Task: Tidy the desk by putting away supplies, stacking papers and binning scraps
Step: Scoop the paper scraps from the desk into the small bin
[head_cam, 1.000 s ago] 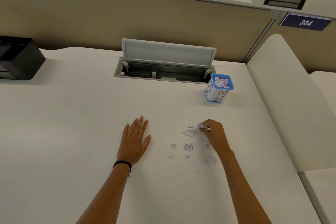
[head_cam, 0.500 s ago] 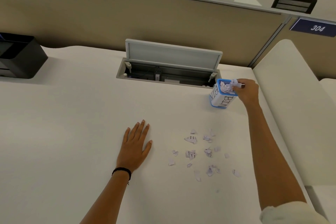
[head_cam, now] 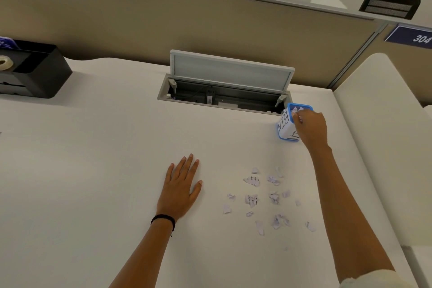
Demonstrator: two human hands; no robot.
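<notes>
Right hand (head_cam: 312,128) is up at the far right of the pale cream desk (head_cam: 93,170), right over the small white box-shaped bin (head_cam: 284,127) with blue rims and "BIN" lettered in black on its sides. The fingertips (head_cam: 297,118) are bunched together and curled down at the bin's open top, touching its near rim; whether a scrap is pinched between them, I cannot tell from here. Crumpled white paper (head_cam: 296,109) is already showing inside the bin, close to the brim. The bin itself stands just beside the right end of the grey cable hatch (head_cam: 230,73), whose lid is propped up toward the beige partition wall (head_cam: 117,23). The left hand (head_cam: 181,190) lies flat, palm down on the desk, fingers straight and slightly spread, holding nothing, with a thin black band (head_cam: 163,218) round the wrist. Between the two forearms lie the torn white paper scraps (head_cam: 252,200), a loose scatter of small pieces on the desktop, some with black print on them, well apart from the bin and just to the right of the left hand. Over at the far left edge sits a black plastic desk organiser (head_cam: 39,72) with a pale roll of tape (head_cam: 3,63) in it. Up at the far right, a dark blue sign (head_cam: 413,36) reads 304.
</notes>
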